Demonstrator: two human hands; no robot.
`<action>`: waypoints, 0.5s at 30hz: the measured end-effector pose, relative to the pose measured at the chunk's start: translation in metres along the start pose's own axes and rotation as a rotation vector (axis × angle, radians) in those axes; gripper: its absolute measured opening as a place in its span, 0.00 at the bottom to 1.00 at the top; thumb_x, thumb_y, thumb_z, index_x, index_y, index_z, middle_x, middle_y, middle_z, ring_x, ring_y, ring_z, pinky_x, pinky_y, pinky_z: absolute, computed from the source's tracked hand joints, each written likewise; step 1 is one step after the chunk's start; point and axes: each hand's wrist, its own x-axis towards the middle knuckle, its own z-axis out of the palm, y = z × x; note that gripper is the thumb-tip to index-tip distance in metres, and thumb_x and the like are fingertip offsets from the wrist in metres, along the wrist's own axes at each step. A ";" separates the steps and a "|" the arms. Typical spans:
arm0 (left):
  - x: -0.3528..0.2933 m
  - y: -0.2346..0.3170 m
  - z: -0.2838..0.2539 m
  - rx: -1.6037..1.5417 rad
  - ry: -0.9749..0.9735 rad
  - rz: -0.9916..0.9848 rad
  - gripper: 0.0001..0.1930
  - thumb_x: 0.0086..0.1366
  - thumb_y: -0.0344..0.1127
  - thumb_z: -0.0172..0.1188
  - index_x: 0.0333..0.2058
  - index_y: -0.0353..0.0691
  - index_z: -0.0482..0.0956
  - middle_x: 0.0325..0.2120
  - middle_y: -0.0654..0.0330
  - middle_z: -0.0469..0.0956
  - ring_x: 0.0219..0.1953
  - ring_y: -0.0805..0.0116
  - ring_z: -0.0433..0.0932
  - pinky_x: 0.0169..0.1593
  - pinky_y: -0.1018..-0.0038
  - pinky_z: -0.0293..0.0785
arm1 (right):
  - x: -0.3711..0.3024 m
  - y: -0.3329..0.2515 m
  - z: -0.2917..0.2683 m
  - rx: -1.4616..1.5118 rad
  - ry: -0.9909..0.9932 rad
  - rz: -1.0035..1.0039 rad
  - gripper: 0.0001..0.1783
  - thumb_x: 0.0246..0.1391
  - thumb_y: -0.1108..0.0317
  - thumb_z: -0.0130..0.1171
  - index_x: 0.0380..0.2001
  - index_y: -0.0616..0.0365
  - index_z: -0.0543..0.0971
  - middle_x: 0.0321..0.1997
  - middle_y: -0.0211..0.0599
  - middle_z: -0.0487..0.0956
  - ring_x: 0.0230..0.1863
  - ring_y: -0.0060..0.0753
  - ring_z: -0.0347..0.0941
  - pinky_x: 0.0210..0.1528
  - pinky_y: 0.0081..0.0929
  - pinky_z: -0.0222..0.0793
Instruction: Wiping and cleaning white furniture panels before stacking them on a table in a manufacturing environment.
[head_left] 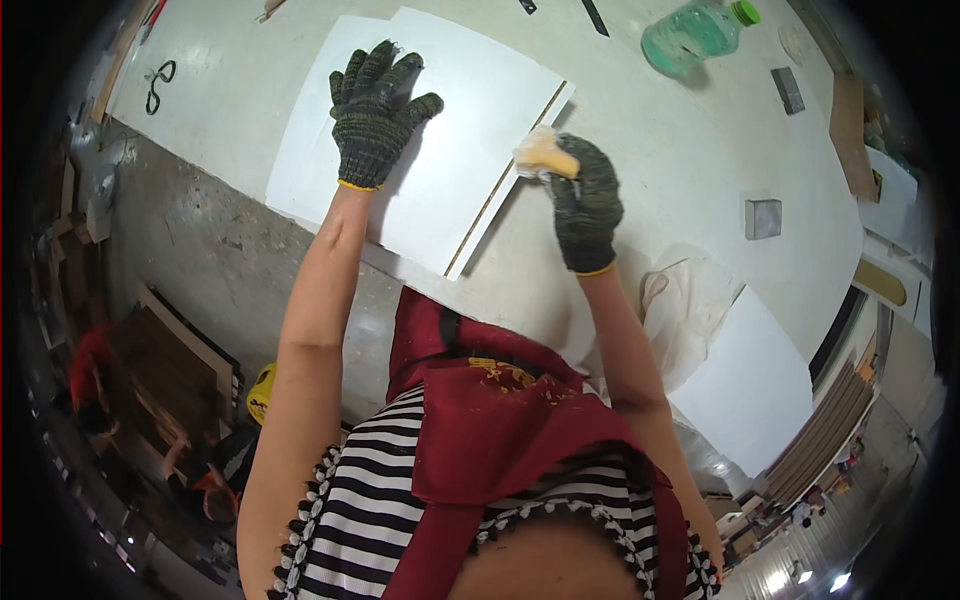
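A flat white panel (455,110) lies on the pale worktable, its right edge marked by a narrow brown line. My left hand (375,115), in a dark knitted glove with a yellow cuff, rests on the panel with its fingers spread. At the panel's right edge, my right hand (590,205) wears a matching glove and grips a wad of whitish cloth (530,150) with a yellow-tan part showing. The wad touches the edge by the brown line. The fingertips under it are partly hidden.
A bottle of green liquid (685,42) lies at the far right of the worktable (660,160), near a dark block (788,91) and a grey block (763,219). Crumpled translucent plastic (680,300) and a white sheet (755,385) sit nearer me. A black cord (159,86) is far left.
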 end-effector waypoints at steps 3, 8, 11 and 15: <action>0.001 0.001 0.002 -0.008 -0.005 -0.004 0.30 0.49 0.60 0.67 0.50 0.57 0.78 0.59 0.59 0.69 0.63 0.51 0.62 0.66 0.47 0.48 | -0.032 0.006 0.024 -0.080 0.079 0.091 0.15 0.50 0.77 0.60 0.44 0.60 0.77 0.46 0.42 0.79 0.49 0.43 0.75 0.54 0.34 0.70; 0.000 0.002 0.004 0.035 -0.022 -0.019 0.30 0.49 0.60 0.67 0.51 0.58 0.78 0.59 0.58 0.68 0.64 0.51 0.61 0.66 0.48 0.47 | -0.070 -0.021 0.013 0.146 -0.115 0.195 0.13 0.50 0.74 0.60 0.41 0.57 0.78 0.42 0.41 0.80 0.46 0.43 0.76 0.51 0.36 0.71; -0.005 -0.004 0.005 -0.024 0.029 -0.016 0.30 0.49 0.60 0.66 0.51 0.59 0.78 0.60 0.58 0.67 0.64 0.51 0.60 0.67 0.48 0.46 | -0.054 -0.022 -0.004 0.058 -0.036 0.329 0.14 0.55 0.75 0.55 0.46 0.62 0.76 0.47 0.43 0.79 0.47 0.36 0.77 0.52 0.29 0.72; 0.000 0.000 0.002 0.000 0.008 -0.006 0.30 0.50 0.60 0.66 0.51 0.59 0.78 0.60 0.58 0.67 0.64 0.51 0.60 0.67 0.48 0.45 | -0.024 -0.003 0.008 0.144 0.063 0.196 0.17 0.49 0.79 0.57 0.45 0.61 0.76 0.47 0.40 0.79 0.48 0.39 0.75 0.53 0.32 0.70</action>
